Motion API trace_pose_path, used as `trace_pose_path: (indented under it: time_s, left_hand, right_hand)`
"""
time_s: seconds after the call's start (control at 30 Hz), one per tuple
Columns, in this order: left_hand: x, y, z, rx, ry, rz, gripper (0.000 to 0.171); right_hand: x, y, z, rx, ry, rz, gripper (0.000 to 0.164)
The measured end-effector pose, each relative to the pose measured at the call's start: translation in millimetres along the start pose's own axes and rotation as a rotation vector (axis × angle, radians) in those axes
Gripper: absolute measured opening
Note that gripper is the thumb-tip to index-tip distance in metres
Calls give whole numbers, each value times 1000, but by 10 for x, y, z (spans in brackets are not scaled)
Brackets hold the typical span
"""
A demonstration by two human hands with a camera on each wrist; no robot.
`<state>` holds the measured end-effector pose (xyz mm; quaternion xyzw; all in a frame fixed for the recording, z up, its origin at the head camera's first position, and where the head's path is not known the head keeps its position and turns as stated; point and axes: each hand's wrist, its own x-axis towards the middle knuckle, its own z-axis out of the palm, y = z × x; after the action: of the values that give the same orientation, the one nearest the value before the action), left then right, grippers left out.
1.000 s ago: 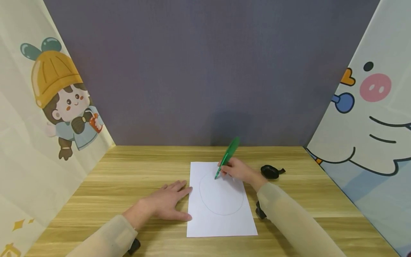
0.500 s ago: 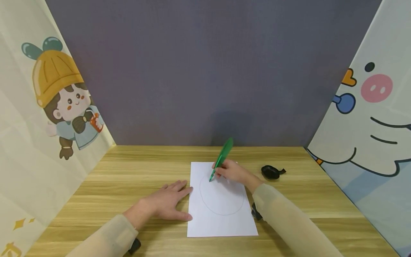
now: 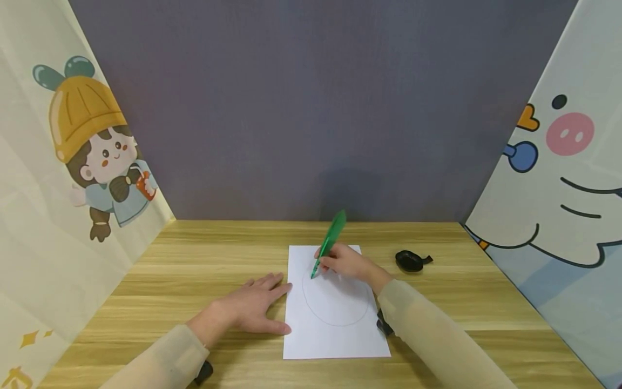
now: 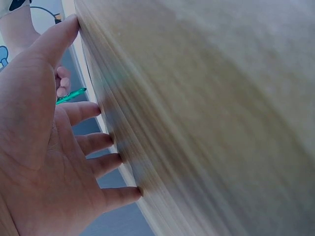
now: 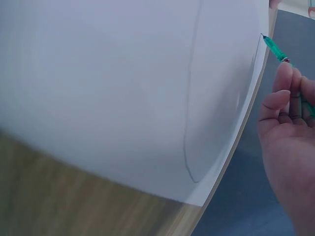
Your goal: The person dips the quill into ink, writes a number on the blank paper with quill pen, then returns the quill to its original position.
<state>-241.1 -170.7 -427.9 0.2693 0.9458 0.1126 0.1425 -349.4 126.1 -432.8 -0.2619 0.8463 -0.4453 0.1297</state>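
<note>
A white sheet of paper (image 3: 335, 343) lies on the wooden table, bearing a thin, rounded pencil-like line (image 3: 337, 326). My right hand (image 3: 347, 261) pinches a green pen (image 3: 332, 232) with a broad leaf-shaped top, tilted to the upper right. In the right wrist view the pen's tip (image 5: 264, 36) meets the sheet at the end of the line. My left hand (image 3: 252, 305) lies with spread fingers at the sheet's left side, thumb and index finger on its edge. From the left wrist, straight fingers (image 4: 107, 165) show, their tips on the surface.
A small black object with a short tab (image 3: 409, 261) lies right of the paper. A grey panel (image 3: 311, 119) stands behind the table's far edge. Printed cloths hang on the left (image 3: 29, 178) and right (image 3: 573, 216).
My right hand has carried the pen leftward and slightly nearer along the upper part of the sheet, curving down toward its left side. The left hand has stayed in place.
</note>
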Motion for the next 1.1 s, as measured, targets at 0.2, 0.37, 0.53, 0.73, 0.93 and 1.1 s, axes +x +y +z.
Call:
trace_pose_path:
  time_s: [0.2,0.37,0.53,0.73,0.93,1.1]
  left_hand:
    - [-4,6,-5,-15,-10,-10,105]
    - [-7,6,-11,-21,-6,-4,104]
    - [-8,2,-11,-19,-1,2,105]
    - [-7,3,-10,-22,-1,3,105]
    - [-6,6,-9,-20,-1,-1,105]
    - [-4,4,-3,-18,-5,-6,105]
  right_hand:
    - [-1,-53,58,7,-23,-6,28]
    - [1,-100,109,8,-30,-5,27]
    - [20,-104,146,-1,-45,-8,27]
    - [18,-121,170,9,-45,3,26]
    - [12,-128,175,22,-48,0,26]
    - [17,-124,177,22,-49,8,26]
